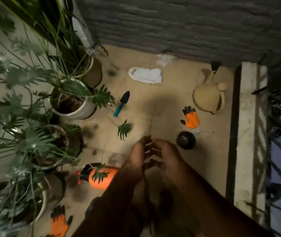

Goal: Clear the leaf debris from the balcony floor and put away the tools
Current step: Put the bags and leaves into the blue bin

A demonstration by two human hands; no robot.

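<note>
My left hand (137, 155) and my right hand (166, 155) hang together over the tan floor tiles, fingers loosely curled toward each other, with nothing visible in them. A cut green leaf (123, 129) lies on the floor just beyond them. A hand trowel (122, 103) with a black blade and teal handle lies farther out. An orange glove (190, 118) with black fingertips lies to the right, and a second orange glove (59, 223) lies at the lower left. An orange spray bottle (100, 176) lies on its side left of my arms, with a leaf across it.
Several potted plants (71, 100) crowd the left side. A tan watering can (208, 97) stands at the right by the balcony ledge (246, 134). A black ball-shaped object (186, 140) sits near my right hand. A white bag (145, 75) lies by the grey wall (170, 23).
</note>
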